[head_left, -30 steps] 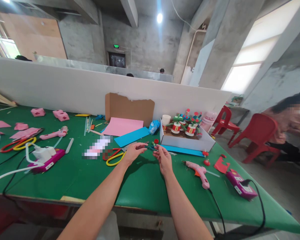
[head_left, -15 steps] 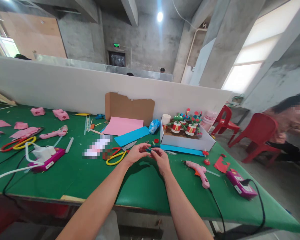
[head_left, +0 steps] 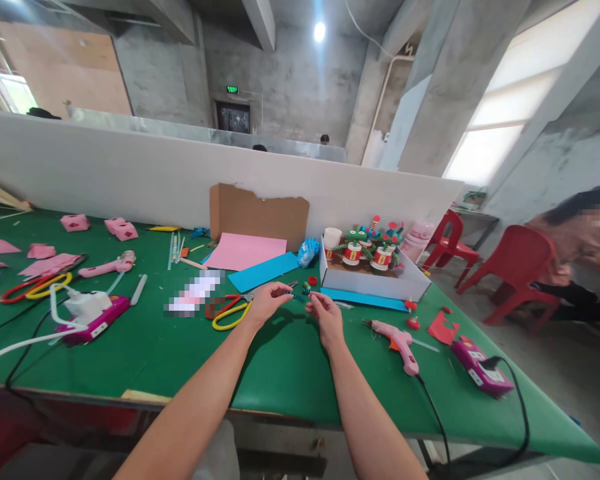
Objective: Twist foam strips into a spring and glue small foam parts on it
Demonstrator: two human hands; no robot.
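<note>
Between my hands stretches a small blue-and-green folded paper spring (head_left: 296, 296). My left hand (head_left: 269, 304) pinches its left end with thumb and forefinger. At the other end, the fingers of my right hand (head_left: 326, 320) are closed on the strip; their exact hold is partly hidden. Just behind them on the table lie a second dark striped spring (head_left: 307, 288) and a red round piece (head_left: 313, 281). Scissors with yellow and red handles (head_left: 233, 315) lie directly left of my left hand. To the right of my right hand is a pink glue gun (head_left: 399, 341).
A white box (head_left: 375, 287) holds several cup figures with springy arms. Blue paper (head_left: 263, 271) and pink paper (head_left: 250, 251) lie before a cardboard piece (head_left: 260, 217). Purple power strips (head_left: 483, 370) with cords sit at both sides. A person sits at right near red chairs (head_left: 520, 273).
My hands have moved apart, the left slightly left and the right slightly right. The paper spring now shows stretched out in the gap between them.
</note>
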